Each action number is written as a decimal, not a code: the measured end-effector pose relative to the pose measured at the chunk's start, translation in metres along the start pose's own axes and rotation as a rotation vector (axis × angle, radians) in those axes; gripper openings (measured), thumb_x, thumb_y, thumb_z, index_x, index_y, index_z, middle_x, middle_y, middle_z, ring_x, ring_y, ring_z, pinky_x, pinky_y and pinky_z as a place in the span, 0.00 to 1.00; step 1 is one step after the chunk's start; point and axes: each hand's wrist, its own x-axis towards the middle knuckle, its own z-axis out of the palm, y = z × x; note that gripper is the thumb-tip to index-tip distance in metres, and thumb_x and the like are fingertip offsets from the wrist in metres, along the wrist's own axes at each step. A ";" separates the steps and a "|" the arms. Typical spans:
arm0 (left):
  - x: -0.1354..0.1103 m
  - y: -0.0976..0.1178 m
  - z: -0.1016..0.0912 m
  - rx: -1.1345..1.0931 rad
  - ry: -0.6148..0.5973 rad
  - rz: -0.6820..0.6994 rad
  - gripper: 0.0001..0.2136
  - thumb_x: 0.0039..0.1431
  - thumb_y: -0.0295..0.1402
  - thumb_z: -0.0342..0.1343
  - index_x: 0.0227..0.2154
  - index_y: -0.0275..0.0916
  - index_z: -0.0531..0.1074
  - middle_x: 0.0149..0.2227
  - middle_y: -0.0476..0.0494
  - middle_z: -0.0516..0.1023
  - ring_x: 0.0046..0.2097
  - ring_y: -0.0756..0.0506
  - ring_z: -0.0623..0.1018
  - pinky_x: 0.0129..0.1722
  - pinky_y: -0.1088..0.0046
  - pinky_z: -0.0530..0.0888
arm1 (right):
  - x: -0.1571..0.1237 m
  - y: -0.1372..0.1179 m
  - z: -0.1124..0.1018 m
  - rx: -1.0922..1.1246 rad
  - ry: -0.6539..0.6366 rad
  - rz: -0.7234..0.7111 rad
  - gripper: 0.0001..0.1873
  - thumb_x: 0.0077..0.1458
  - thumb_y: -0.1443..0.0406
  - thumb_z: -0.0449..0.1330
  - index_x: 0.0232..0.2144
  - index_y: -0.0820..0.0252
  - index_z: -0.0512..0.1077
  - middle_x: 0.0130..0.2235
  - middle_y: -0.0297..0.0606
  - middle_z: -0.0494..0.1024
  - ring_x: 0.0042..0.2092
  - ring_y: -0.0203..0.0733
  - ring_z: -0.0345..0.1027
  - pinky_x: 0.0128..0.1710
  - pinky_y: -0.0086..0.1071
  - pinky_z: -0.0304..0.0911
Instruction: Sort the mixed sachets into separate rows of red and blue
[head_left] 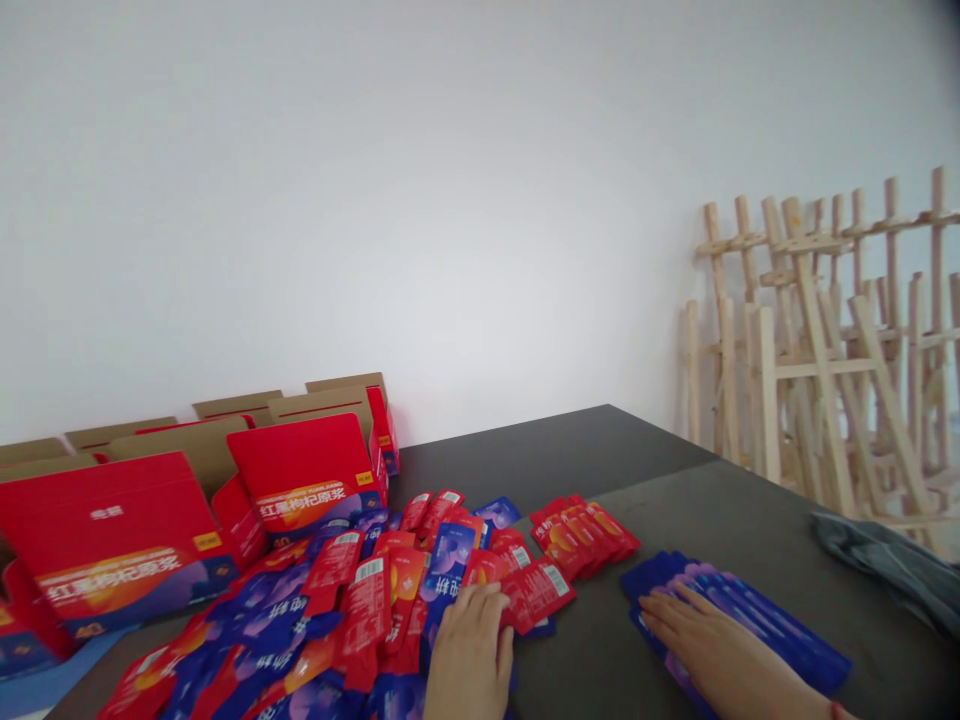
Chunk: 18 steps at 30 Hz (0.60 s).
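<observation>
My left hand [469, 650] is at the right side of a loose pile of red and blue sachets, its fingers bent and close together at the lower end of a blue sachet [452, 555]. Its fingertips are partly hidden, and a red sachet [546, 590] lies beside them. Flat on a fanned row of blue sachets [780, 625] rests my right hand [701, 640], open with fingers stretched out. A fanned group of red sachets [581, 535] lies on the table between the pile and the blue row.
Open red cartons [112, 540] stand along the left behind the pile, with another carton [315, 480] nearer the middle. The dark table [540, 455] meets a white wall. Wooden easels [817, 360] stand at the right, and a dark crumpled cloth [885, 565] lies by the right edge.
</observation>
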 end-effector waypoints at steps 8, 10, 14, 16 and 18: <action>0.000 -0.004 0.012 0.020 -0.029 0.024 0.22 0.56 0.21 0.45 0.54 0.32 0.67 0.59 0.33 0.68 0.60 0.38 0.67 0.60 0.51 0.63 | 0.095 -0.046 -0.004 0.125 0.083 -0.009 0.25 0.54 0.77 0.49 0.52 0.61 0.70 0.56 0.43 0.72 0.56 0.45 0.65 0.55 0.42 0.60; 0.000 -0.007 0.011 0.022 -0.010 0.013 0.23 0.56 0.21 0.44 0.55 0.31 0.67 0.59 0.33 0.68 0.60 0.38 0.67 0.60 0.52 0.64 | 0.119 -0.059 0.003 0.150 0.034 0.010 0.22 0.57 0.74 0.51 0.53 0.63 0.69 0.56 0.45 0.71 0.57 0.47 0.64 0.56 0.44 0.59; -0.002 -0.014 0.015 -0.014 0.038 0.003 0.25 0.54 0.20 0.43 0.56 0.29 0.64 0.59 0.31 0.67 0.61 0.39 0.66 0.60 0.53 0.64 | 0.137 -0.071 0.002 0.252 -0.108 0.072 0.20 0.58 0.73 0.51 0.52 0.63 0.70 0.52 0.43 0.75 0.54 0.46 0.67 0.57 0.43 0.57; -0.002 -0.014 0.015 -0.079 0.050 0.001 0.26 0.51 0.20 0.47 0.57 0.29 0.63 0.59 0.30 0.67 0.61 0.38 0.66 0.60 0.53 0.63 | 0.133 -0.071 -0.010 0.317 -0.155 0.097 0.19 0.57 0.74 0.51 0.48 0.61 0.72 0.48 0.42 0.78 0.50 0.46 0.70 0.55 0.42 0.57; -0.003 -0.010 0.010 -0.182 0.052 -0.007 0.28 0.48 0.23 0.53 0.56 0.30 0.64 0.59 0.31 0.67 0.60 0.37 0.66 0.60 0.55 0.62 | 0.124 -0.070 -0.027 0.389 -0.199 0.136 0.17 0.55 0.75 0.51 0.43 0.59 0.74 0.43 0.41 0.80 0.45 0.46 0.72 0.51 0.40 0.60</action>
